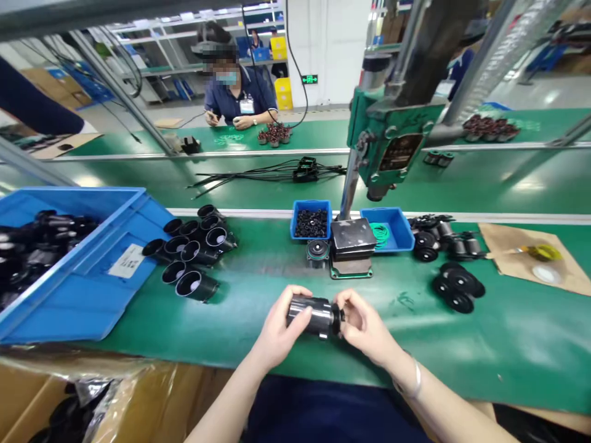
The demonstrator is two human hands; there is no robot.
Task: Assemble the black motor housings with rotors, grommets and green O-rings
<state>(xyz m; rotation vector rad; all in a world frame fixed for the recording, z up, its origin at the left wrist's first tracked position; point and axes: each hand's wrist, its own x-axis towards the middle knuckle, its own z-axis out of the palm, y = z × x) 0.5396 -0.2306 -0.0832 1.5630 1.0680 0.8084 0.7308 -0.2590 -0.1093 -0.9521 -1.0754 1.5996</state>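
Observation:
A glossy black cylindrical housing [311,315] lies sideways above the green bench, with my left hand [282,329] wrapped around its body. At its right end is a smaller black end piece [338,320], pinched by the fingers of my right hand [367,329]. The end piece touches the housing; how deep it sits is hidden by my fingers. Beyond my hands, a round black motor part [317,251] stands upright beside the metal block [353,240] under the press. Several open black cups [196,286] lie on their sides to the left.
A green press head [392,144] overhangs the bench. A large blue bin [124,231] of black parts stands left. Small blue trays hold black rings [311,223] and green rings [380,234]. Black discs [459,286] and brown cardboard [575,267] lie right. A person [237,101] sits opposite.

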